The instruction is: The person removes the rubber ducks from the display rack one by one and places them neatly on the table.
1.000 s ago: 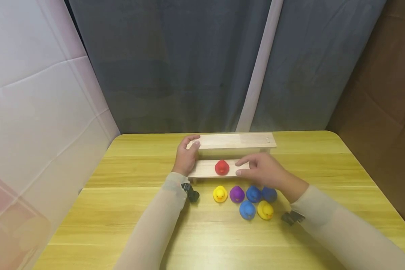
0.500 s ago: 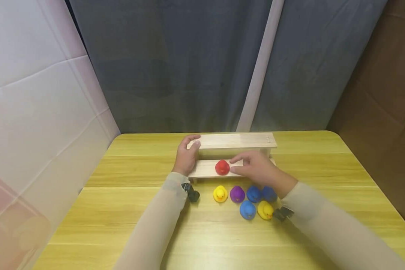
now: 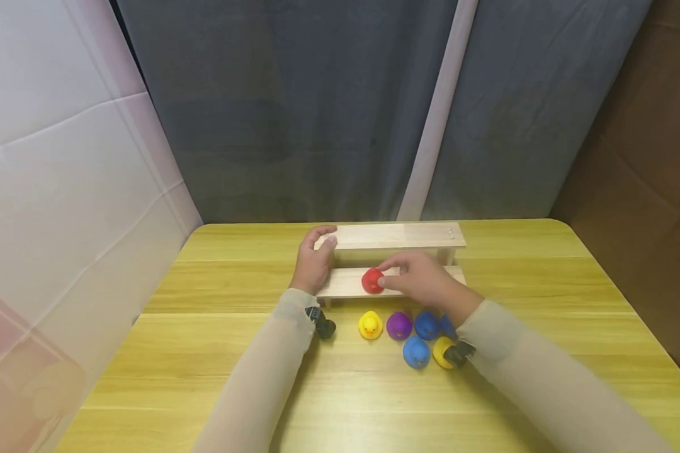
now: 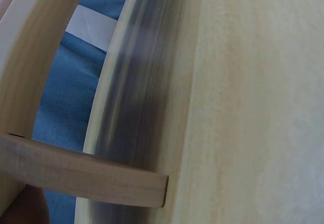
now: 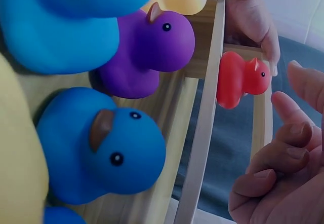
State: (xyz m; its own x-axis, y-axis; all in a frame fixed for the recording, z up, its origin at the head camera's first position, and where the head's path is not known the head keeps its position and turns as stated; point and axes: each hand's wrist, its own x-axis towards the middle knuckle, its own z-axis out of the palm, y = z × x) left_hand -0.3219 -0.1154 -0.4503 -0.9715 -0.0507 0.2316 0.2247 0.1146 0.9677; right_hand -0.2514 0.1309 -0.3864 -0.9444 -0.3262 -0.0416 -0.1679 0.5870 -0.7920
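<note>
A two-tier wooden stand (image 3: 396, 236) stands near the table's back edge. My left hand (image 3: 311, 261) grips its left end, thumb on the upper board and fingers at the back. A red rubber duck (image 3: 371, 281) sits on the lower board. My right hand (image 3: 425, 277) is at the duck's right side; in the right wrist view its thumb and index finger (image 5: 286, 107) are spread near the duck's head, the other fingers curled. From the head view, the thumb tip overlaps the duck. The left wrist view shows mostly a wooden leg (image 4: 86, 176) of the stand.
In front of the stand lie a yellow duck (image 3: 370, 325), a purple duck (image 3: 399, 326), several blue ducks (image 3: 416, 352) and another yellow duck (image 3: 442, 352), partly hidden by the right wrist's camera. A grey curtain (image 3: 294, 126) hangs behind the table (image 3: 232, 277).
My right hand has moved left along the lower board, up to the red rubber duck. The left hand, the stand and the ducks have stayed in place.
</note>
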